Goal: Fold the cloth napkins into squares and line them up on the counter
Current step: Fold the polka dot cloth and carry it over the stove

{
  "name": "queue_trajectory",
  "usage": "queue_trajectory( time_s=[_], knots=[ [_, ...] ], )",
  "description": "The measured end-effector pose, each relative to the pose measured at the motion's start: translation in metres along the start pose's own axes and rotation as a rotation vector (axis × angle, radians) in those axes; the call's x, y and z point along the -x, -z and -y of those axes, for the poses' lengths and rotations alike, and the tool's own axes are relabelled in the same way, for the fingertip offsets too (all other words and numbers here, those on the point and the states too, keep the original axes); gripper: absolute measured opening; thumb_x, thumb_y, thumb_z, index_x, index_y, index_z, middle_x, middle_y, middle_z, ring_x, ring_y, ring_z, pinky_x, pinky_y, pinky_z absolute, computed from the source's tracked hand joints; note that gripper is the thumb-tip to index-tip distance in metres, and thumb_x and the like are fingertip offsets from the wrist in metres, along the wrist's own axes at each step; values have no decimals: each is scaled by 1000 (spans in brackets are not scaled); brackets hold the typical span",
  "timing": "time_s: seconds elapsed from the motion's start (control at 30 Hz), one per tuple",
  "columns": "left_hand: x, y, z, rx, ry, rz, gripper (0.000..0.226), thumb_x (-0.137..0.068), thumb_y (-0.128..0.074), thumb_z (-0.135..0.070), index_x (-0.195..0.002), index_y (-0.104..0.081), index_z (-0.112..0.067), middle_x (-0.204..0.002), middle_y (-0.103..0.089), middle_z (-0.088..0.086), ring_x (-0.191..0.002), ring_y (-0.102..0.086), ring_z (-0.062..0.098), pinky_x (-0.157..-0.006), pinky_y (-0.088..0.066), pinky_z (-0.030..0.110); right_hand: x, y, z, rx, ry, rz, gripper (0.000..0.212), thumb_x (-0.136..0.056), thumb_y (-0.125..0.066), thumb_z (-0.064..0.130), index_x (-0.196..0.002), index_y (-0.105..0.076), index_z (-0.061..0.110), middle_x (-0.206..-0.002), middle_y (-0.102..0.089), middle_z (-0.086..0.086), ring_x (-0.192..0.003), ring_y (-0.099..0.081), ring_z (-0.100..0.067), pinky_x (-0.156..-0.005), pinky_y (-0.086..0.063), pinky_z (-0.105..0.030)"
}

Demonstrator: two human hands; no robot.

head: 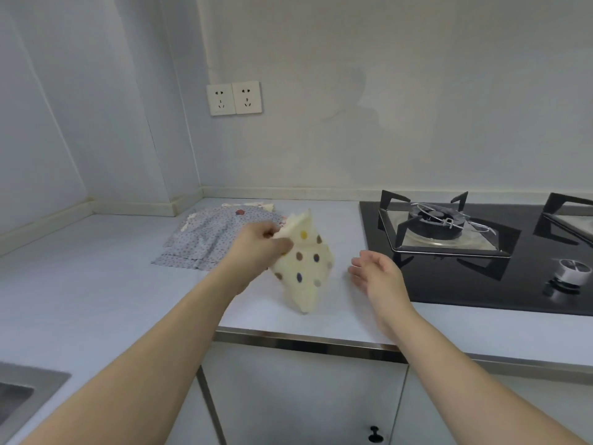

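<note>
**One napkin in hand, the rest still piled at the back**

The counter (96, 284) runs from a sink (19, 396) at its near left corner to a black gas hob (481, 268) set into its right side. Nowhere on its surface is there a finished row of squares, so by my reading the task is at an early stage: no folded napkin lies set down, and the lining-up has not begun.

Toward the back edge, left of the hob, a pile of grey-blue flowered napkins (205, 242) lies spread and loosely overlapped, with paler cloth peeking out at its far side. How many are in it cannot be told. These all look unfolded and are left to do.

The cream spotted napkin (305, 264) is the one in work. It hangs in the air above the middle of the surface, between the pile and the hob, drooping to a point near the front edge. It appears already doubled over, though how many folds it has is unclear.

The left hand (260, 242) pinches the napkin's upper left edge, thumb on the near face and fingers curled behind. The right hand (375, 274) holds nothing, its fingers relaxed and slightly cupped, just beside the napkin's right edge but not touching it.
</note>
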State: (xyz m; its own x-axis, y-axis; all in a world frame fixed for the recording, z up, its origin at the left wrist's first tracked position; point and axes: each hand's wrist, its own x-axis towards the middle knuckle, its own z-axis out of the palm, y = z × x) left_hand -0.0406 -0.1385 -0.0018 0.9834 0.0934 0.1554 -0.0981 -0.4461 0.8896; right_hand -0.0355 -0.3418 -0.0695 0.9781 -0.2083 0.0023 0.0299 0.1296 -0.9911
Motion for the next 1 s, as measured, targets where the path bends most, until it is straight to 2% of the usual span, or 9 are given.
queue_trajectory(
  time_s=[0.1,0.2,0.3,0.4,0.47,0.57,0.67,0.83,1.0],
  knots=[
    [3,-4,-20,-288,-153,-15,5,-80,-61,-17,-83,-63,-14,-71,-60,4,-56,-51,17,-46,-37,21,9,3,8,-172,-116,-53,21,-100,-47,15,-117,-55,6,-107,-61,-12,-91,-63,-24,-80,-55,-36],
    [19,-35,-16,-628,-144,265,23,-81,-64,-38,-91,-67,-18,-83,-68,1,-69,-60,16,-61,-48,28,31,10,17,-155,-250,-29,20,-98,-45,16,-111,-53,2,-97,-57,-18,-75,-62,-30,-76,-59,-47],
    [18,-50,-5,-469,-41,397,30,-89,-58,-37,-81,-70,-11,-78,-73,3,-65,-63,18,-63,-53,32,62,19,22,-131,-350,25,19,-95,-43,12,-101,-54,-1,-85,-60,-18,-66,-62,-32,-62,-60,-42],
    [-8,-45,5,-478,-133,206,22,-93,-49,-19,-102,-68,-20,-108,-69,-1,-91,-62,16,-80,-51,33,84,23,24,-51,-420,130,21,-95,-42,11,-93,-57,-3,-80,-67,-21,-65,-65,-32,-53,-58,-34],
    [-21,-43,10,-602,-126,343,37,-93,-48,-17,-127,-56,-28,-133,-55,-9,-111,-54,13,-94,-40,26,88,24,27,46,-489,217,29,-97,-41,17,-97,-58,-7,-83,-70,-25,-68,-69,-35,-55,-58,-35],
    [-23,-51,11,-831,-66,624,51,-90,-50,-25,-140,-41,-34,-137,-43,-10,-96,-55,12,-101,-41,35,87,20,30,249,-553,330,38,-98,-47,28,-105,-56,-9,-91,-69,-29,-71,-70,-37,-59,-59,-36],
    [-28,-48,12,-917,-82,651,39,-87,-54,-27,-125,-51,-29,-119,-58,-1,-82,-57,13,-88,-49,39,77,6,33,345,-566,386,39,-94,-58,30,-107,-52,-6,-87,-69,-27,-64,-68,-33,-58,-60,-35],
    [-57,-10,19,-384,130,539,41,-74,-56,-25,-115,-58,-21,-113,-59,4,-99,-59,23,-85,-47,35,27,-21,39,571,-459,356,13,-92,-58,13,-96,-58,1,-76,-59,-12,-52,-55,-20,-44,-49,-27],
    [-103,12,35,120,113,436,38,-75,-60,-24,-113,-60,-16,-108,-71,13,-98,-68,34,-86,-53,48,-43,-53,49,171,-319,314,11,-92,-51,7,-89,-60,0,-81,-66,-17,-65,-62,-27,-59,-57,-33]
  ],
)
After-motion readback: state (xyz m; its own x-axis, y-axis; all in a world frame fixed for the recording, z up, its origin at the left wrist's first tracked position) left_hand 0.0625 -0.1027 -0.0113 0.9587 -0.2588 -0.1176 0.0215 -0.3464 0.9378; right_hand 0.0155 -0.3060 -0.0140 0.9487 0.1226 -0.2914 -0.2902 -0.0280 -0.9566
